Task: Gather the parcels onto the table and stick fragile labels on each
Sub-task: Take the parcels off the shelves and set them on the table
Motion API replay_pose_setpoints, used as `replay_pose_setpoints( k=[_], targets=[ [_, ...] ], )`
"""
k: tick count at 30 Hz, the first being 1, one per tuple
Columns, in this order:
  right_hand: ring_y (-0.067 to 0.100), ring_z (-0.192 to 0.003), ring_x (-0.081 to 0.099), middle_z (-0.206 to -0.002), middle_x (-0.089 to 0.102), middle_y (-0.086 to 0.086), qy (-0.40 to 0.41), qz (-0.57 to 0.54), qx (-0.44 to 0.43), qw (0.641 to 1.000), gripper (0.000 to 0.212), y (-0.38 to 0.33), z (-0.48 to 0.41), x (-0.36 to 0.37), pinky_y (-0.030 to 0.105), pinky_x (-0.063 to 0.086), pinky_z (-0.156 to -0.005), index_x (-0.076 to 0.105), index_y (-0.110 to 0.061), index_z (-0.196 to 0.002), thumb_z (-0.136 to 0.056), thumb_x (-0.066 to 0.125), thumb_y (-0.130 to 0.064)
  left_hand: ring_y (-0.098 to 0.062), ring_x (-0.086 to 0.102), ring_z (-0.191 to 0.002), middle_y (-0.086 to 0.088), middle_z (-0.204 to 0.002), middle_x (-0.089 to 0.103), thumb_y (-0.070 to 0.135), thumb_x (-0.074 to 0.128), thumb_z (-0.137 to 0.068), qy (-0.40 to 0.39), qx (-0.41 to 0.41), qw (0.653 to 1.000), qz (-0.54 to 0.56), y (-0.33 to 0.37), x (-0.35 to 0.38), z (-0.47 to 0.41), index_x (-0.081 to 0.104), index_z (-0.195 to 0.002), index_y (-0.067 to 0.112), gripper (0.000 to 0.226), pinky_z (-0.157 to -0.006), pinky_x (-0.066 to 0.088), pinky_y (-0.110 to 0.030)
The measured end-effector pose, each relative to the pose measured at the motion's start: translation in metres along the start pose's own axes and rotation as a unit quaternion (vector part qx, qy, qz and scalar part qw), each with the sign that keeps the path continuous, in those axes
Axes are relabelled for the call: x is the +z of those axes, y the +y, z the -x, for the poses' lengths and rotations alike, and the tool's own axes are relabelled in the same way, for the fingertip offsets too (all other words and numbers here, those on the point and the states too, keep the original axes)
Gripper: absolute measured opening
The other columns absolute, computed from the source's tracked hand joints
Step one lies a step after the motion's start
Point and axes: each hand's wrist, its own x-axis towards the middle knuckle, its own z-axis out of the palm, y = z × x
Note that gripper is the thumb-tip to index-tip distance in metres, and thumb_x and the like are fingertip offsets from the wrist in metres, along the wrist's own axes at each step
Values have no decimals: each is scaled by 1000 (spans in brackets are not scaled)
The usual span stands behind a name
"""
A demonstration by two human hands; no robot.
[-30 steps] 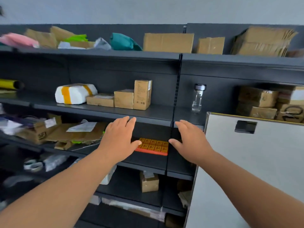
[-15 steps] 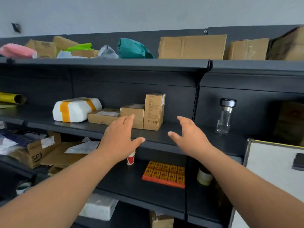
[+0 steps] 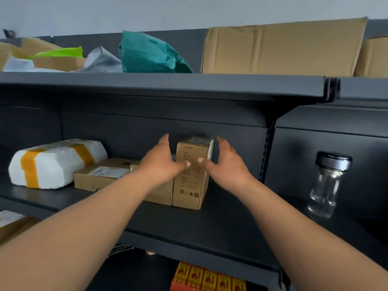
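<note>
Dark middle shelf carries the tall upright parcel, flanked by left grip and right grip, both released and spread; a lopsided squeeze could topple it or drag the short box beside it.

A tall brown cardboard box stands upright. At its 9 o'clock, in a row: a squat cardboard box, a flat white-labelled cardboard box, a white orange-taped bundle. At 6 o'clock, lower, lies a red-and-yellow label sheet.
</note>
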Motion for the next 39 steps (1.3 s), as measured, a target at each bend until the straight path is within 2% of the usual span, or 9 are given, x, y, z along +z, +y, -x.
replay_pose_setpoints(
  k=[2, 5, 7, 12, 17, 21, 27, 33, 39],
  targets=[
    [23, -135, 39, -155, 29, 5, -14, -20, 3, 1000, 87, 3, -11, 6, 25, 38, -92, 6, -27, -154, -90, 63, -41, -21, 44, -132, -3, -149, 40, 32, 77, -78, -40, -22, 996, 71, -1, 4, -16, 10, -153, 20, 102, -107, 40, -37],
    [20, -128, 47, -146, 44, 2, -34, -40, 6, 999, 83, 8, -19, 15, 28, 44, -97, 12, -29, -153, -90, 64, -37, -15, 59, -112, 6, -115, 63, 18, 73, -82, -79, -5, 991, 111, -1, 14, -25, 48, -130, 22, 55, -95, 48, -34],
    [17, -116, 55, -134, 55, 2, -12, -49, 6, 999, 70, 12, -17, 18, 29, 50, -92, 25, -27, -150, -91, 63, -30, -10, 61, -102, 11, -103, 64, 13, 70, -84, -87, 16, 986, 140, 1, 19, -22, 54, -119, 28, 41, -85, 50, -28],
    [13, -101, 61, -117, 63, 0, 88, -24, -26, 995, 47, 17, 18, 6, 24, 53, -81, 42, -23, -138, -95, 59, -17, 3, 55, -91, 20, -99, 56, 11, 68, -85, -102, 56, 968, 221, 11, 17, 4, 48, -122, 30, 46, -69, 42, -16],
    [7, -104, 58, -127, 59, -3, 115, -29, -51, 992, 49, 6, 80, -6, 21, 51, -89, 45, -33, -138, -95, 57, -11, -2, 59, -99, 14, -107, 62, 11, 74, -79, -126, 54, 936, 323, 16, 4, 52, 51, -125, 29, 55, -83, 50, -24],
    [7, -129, 46, -143, 48, -10, 98, -67, -35, 992, 64, -13, 141, -9, 33, 45, -104, 28, -47, -144, -98, 48, -8, -4, 57, -106, 15, -112, 63, 15, 82, -71, -145, 66, 918, 364, 12, -12, 100, 48, -126, 31, 66, -84, 48, -25],
    [-3, -131, 42, -146, 40, -22, 78, -87, 19, 993, 80, -55, 237, 1, 35, 41, -109, 10, -44, -150, -93, 40, 4, 0, 53, -106, 14, -116, 57, 23, 87, -64, -147, 82, 902, 397, -6, -39, 181, 39, -125, 30, 78, -75, 44, -16],
    [-1, -132, 40, -146, 40, -24, 48, -64, 56, 995, 72, -99, 309, 2, 10, 39, -91, 12, -42, -150, -97, 41, -3, -8, 50, -112, 8, -124, 50, 26, 87, -64, -136, 86, 908, 386, -19, -64, 244, 32, -121, 34, 79, -78, 47, -18],
    [3, -124, 46, -133, 46, -24, 222, -28, 71, 972, 61, -123, 350, -32, 38, 50, -99, 34, -40, -140, -89, 66, -26, -6, 45, -106, 9, -118, 37, 23, 86, -63, -179, 166, 930, 275, -15, -97, 280, 36, -125, 39, 80, -88, 47, -28]
  ],
)
